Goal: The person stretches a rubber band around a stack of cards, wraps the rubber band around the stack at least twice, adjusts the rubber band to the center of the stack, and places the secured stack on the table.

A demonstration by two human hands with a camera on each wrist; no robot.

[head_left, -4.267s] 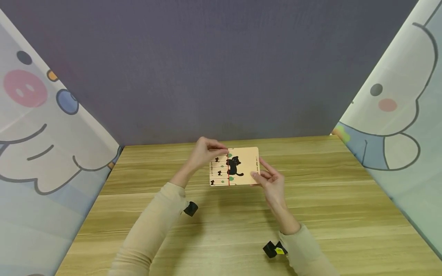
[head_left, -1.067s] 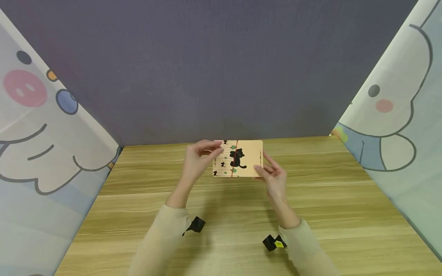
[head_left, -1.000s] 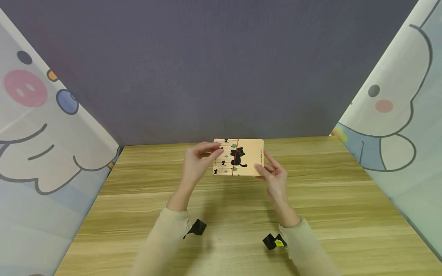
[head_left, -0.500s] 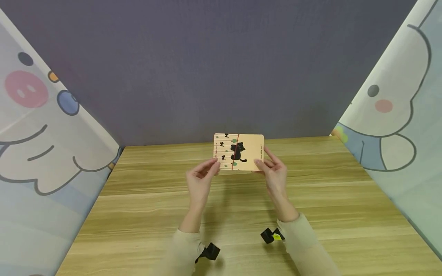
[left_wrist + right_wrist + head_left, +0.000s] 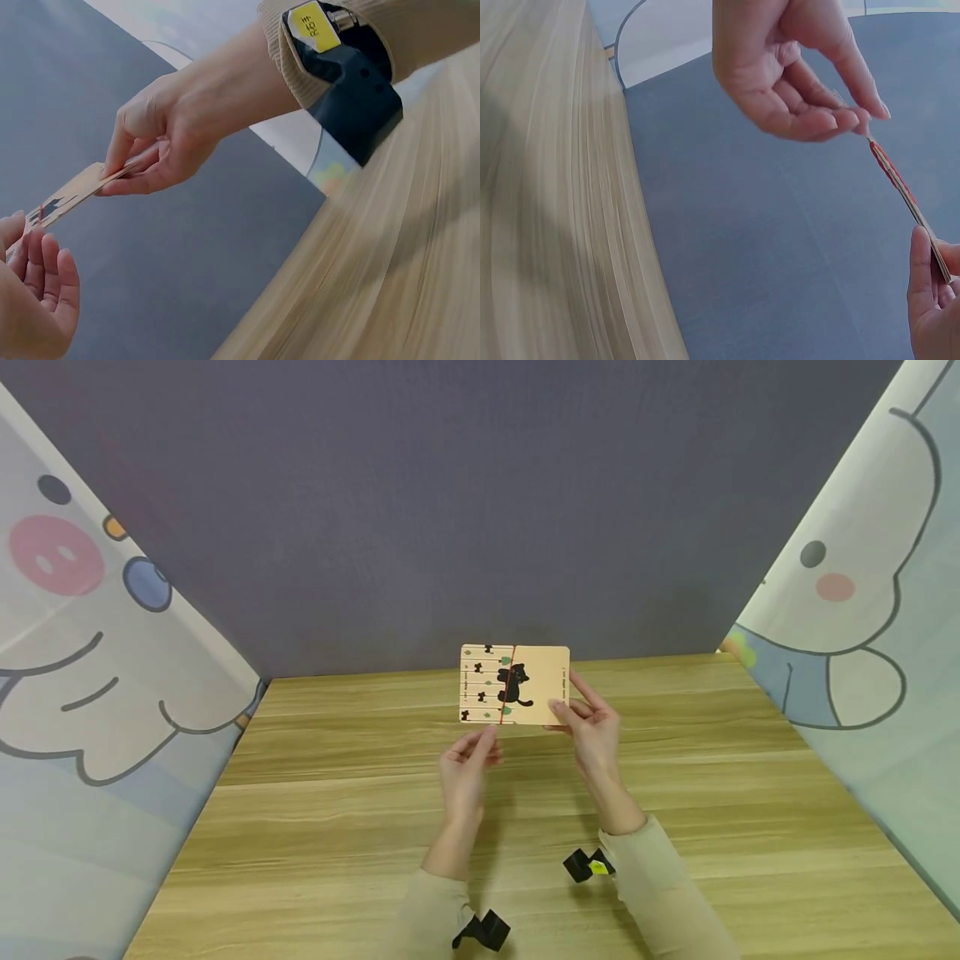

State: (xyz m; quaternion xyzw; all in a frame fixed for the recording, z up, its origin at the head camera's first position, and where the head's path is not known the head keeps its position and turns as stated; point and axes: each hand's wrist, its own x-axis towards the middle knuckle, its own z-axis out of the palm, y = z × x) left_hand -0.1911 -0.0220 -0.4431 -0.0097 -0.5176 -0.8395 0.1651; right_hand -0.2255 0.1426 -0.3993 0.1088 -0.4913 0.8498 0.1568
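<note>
A flat cream booklet (image 5: pixel 542 683) hangs above the table, printed with a black cat, several small cats and green trees. A red cord (image 5: pixel 507 685) crosses its middle. My right hand (image 5: pixel 592 722) holds the lower right corner, thumb on the printed face and fingers behind. Just under the bottom edge is my left hand (image 5: pixel 468 768), its thumb tip right by the cord's lower end. Its fingers are loosely bent. Seen edge-on in the right wrist view, the booklet (image 5: pixel 919 217) is thin and layered, with the left fingertips (image 5: pixel 846 120) at its far end.
Below spreads a wood-grain table (image 5: pixel 337 793), ending at a dark grey wall panel (image 5: pixel 480 527). Cartoon-printed curtains stand on both sides, left (image 5: pixel 67 693) and right (image 5: pixel 847 610). Black camera mounts sit at the left wrist (image 5: pixel 487 931) and right wrist (image 5: pixel 588 865).
My left hand has gone from the booklet's top edge at the cord, down past its left side, to below the bottom edge. My right hand keeps its hold; the booklet is slightly farther up.
</note>
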